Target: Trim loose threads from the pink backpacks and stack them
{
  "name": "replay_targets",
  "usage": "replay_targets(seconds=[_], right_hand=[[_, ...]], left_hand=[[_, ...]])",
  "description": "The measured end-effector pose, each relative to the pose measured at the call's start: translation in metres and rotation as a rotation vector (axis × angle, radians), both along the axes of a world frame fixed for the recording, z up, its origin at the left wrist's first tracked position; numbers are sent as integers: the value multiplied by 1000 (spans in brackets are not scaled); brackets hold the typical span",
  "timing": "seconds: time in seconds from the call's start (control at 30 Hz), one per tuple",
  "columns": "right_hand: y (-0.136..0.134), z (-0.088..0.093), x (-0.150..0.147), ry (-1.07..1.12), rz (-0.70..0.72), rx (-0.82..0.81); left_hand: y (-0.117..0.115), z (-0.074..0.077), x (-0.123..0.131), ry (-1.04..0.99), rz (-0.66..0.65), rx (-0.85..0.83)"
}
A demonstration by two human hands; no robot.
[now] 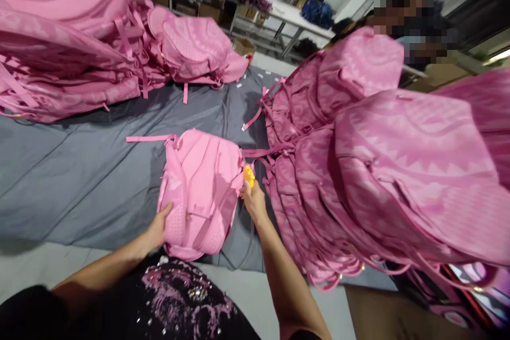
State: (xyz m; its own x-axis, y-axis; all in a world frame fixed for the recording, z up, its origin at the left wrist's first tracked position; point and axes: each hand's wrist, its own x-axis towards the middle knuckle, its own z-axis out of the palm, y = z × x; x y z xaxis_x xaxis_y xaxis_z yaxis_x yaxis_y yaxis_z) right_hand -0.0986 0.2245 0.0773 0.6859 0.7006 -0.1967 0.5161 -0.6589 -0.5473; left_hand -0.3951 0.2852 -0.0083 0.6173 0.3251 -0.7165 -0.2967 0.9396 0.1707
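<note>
A pink backpack [207,170] stands before me on the grey cloth, its padded back and shoulder straps turned towards me. My left hand [160,226] grips its lower left side, with the thumb over a strap and the other fingers hidden behind. My right hand [253,199] is closed around a small yellow tool [249,175], held against the backpack's right edge. What kind of tool it is I cannot make out. A thin cord hangs below that hand. One loose strap [147,139] sticks out to the left from the backpack's top.
Pink patterned backpacks [406,159] are stacked close on my right. Another pile of pink bags [64,37] fills the far left. Grey cloth [79,180] covers the work surface. Shelving tables [295,16] stand behind, and a person [414,21] is at the back right.
</note>
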Motion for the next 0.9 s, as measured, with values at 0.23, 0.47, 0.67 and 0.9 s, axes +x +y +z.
replay_targets(seconds=[0.23,0.47,0.67,0.9], right_hand=[[-157,15,-106,164,-184,77],[-238,7,-245,366,-125,-343],[-195,-33,-282,188,-133,-643],[-168,-34,-296,166,-215,-612]], left_hand=[[-7,30,-12,210,-412,472],[-8,51,-28,247,-838,1951],[-30,14,42,262,-1264,2175],[-41,-10,47,0,-1107,1945]])
